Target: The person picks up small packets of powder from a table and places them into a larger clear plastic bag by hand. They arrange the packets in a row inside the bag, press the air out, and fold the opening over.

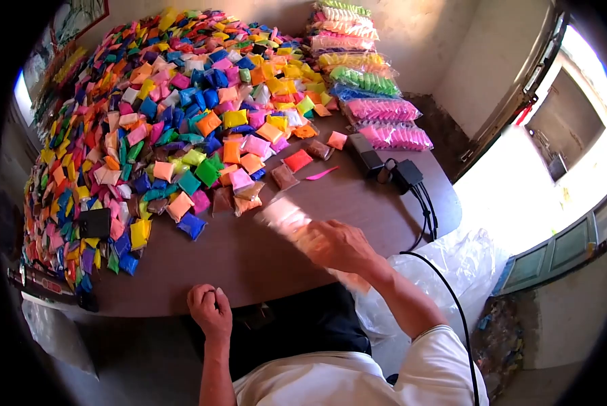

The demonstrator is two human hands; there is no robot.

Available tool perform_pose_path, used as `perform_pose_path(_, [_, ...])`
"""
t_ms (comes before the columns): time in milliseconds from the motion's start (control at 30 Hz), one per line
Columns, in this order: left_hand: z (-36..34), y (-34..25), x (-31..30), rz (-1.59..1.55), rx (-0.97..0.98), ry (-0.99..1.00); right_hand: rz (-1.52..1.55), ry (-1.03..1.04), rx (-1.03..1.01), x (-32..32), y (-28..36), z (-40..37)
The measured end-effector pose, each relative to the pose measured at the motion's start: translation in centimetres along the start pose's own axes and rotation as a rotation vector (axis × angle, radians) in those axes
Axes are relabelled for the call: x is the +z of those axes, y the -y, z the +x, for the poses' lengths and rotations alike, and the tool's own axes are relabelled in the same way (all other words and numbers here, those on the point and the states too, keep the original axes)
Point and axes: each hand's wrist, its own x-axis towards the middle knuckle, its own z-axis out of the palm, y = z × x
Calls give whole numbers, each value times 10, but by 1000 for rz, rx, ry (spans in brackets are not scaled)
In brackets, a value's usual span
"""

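Observation:
My right hand [334, 245] is over the middle of the brown table [242, 260], its fingers around a clear plastic bag [284, 215] that is blurred and stretches out to both sides of the hand. At the table's front edge rests my left hand [210, 302], fingers curled in; whether anything is inside them is hidden. Beyond the bag lie a red packet [297, 160], a brown packet [284, 177] and a thin pink strip [322, 173]. A blue packet [191, 226] is at the near edge of a large heap of colourful packets [182, 101].
Filled bags [383, 109] are stacked at the back right of the table. Before them sit a black box [365, 154] and a black adapter [407, 176] with cables. A black cable [445, 281] crosses by my right arm. Clear plastic sheeting [445, 264] hangs at the right.

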Motion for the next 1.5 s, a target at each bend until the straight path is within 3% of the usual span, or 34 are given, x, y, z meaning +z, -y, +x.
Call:
perform_pose_path(67, [-2, -1, 2, -2, -5, -14, -32, -30, 54, 1, -5, -2])
perform_pose_path(133, [-1, -1, 2, -1, -11, -26, -40, -184, 294, 6, -6, -1])
perform_pose_path(400, [-3, 1, 2, 23, -36, -6, 21, -151, 234, -2, -12, 1])
perform_pose_path(467, [-7, 3, 3, 25, -38, 2, 71, -242, 214, -10, -14, -6])
perform_pose_path(500, [-7, 4, 4, 25, -33, -2, 105, -135, 285, -18, -14, -7])
perform_pose_path(633, [-7, 4, 3, 33, -27, 1, 221, -91, 358, -6, -8, -19])
perform_pose_path(833, [-6, -9, -6, -73, -168, 75, 469, -292, 380, 41, 3, -24])
perform_pose_path(1000, [-19, -21, -16, -166, -151, 89, 647, -248, 439, 46, 23, -27])
perform_pose_path(1067, [-25, -23, -22, -204, -173, 114, 440, -521, 281, 49, 5, -24])
perform_pose_path(1100, [-27, -24, -24, -243, -194, 133, 480, -652, 239, 49, -6, -18])
perform_pose_path(1167, [-30, -26, -26, -251, -209, 123, 384, -709, 263, 26, -24, -10])
perform_pose_path(1233, [-30, -33, -26, -320, -211, 134, 225, -684, 289, 7, -51, 1])
perform_pose_path(1267, [-27, -35, -27, -330, -210, 132, 50, -704, 222, 19, -102, 4])
perform_pose_path(1300, [-26, -33, -28, -305, -171, 89, 117, -578, 239, 14, -111, 15])
perform_pose_path(1333, [-24, -39, -29, -299, -240, 80, 144, -647, 135, 19, -124, 25])
perform_pose_path(1367, [-16, -42, -31, -254, -159, 86, 251, -618, 211, 20, -133, 40])
perform_pose_path(1400, [-18, -40, -25, -231, -165, 42, 495, -540, 191, 25, -142, 48])
perform_pose_path(1467, [-22, -38, -23, -211, -154, 65, 319, -246, 162, 1, -114, 53])
perform_pose_path(1500, [-22, -36, -24, -188, -150, 51, 336, -246, 140, 12, -116, 61])
